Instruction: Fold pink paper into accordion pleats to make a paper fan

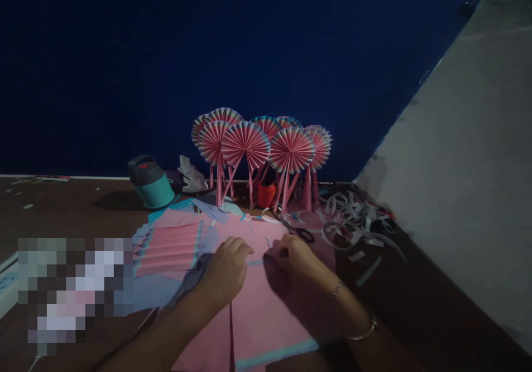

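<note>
Your forearms (183,325) extend over pink paper (278,316); your left hand (228,262) is loosely curled, your right hand (294,251) tighter, near scissors (296,229); whether either holds anything is unclear.

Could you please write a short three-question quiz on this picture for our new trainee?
1. True or false: the left hand and the right hand are both over pink paper.
2. Which colour is the lower part of the container with a dark top? A. Red B. Turquoise C. Yellow
3. Fill in: the paper fans stand before a dark ___ wall.

Key: 1. True. 2. B. 3. Blue.
</note>
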`<control>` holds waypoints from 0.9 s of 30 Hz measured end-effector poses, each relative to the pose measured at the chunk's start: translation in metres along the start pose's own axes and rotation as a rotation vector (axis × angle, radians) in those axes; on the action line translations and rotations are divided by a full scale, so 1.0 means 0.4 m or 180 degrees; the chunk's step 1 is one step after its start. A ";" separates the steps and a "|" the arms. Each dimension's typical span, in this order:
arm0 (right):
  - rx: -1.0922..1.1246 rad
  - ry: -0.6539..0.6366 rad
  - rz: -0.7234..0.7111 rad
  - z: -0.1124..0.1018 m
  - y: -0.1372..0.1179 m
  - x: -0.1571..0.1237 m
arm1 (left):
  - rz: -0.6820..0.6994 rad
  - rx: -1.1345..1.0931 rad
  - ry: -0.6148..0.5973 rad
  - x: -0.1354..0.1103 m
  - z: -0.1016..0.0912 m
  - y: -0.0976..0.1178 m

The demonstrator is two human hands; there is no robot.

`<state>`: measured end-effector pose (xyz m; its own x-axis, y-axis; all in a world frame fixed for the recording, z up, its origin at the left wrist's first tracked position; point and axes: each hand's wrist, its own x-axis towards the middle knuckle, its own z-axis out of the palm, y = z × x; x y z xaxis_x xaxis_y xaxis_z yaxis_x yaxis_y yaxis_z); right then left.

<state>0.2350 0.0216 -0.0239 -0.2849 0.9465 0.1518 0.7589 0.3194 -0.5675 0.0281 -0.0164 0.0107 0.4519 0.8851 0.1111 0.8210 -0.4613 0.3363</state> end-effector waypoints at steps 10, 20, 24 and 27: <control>-0.0080 -0.0231 0.0088 -0.025 -0.027 -0.003 | 0.0516 0.1136 -0.0161 -0.034 0.122 0.047; 0.0013 -0.0216 -0.0039 -0.035 -0.008 0.000 | 0.0347 0.1050 -0.0505 -0.027 0.082 0.054; 0.0077 -0.0185 -0.0095 -0.035 -0.008 0.001 | 0.0342 0.1096 -0.0453 -0.026 0.087 0.052; 0.0103 -0.0221 -0.0170 -0.037 -0.006 0.002 | 0.0327 0.1102 -0.0512 -0.024 0.090 0.051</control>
<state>0.2417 0.0223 -0.0106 -0.3652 0.9222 0.1268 0.7224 0.3667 -0.5862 0.0529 -0.0363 -0.0173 0.5641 0.8252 -0.0294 0.8254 -0.5645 -0.0071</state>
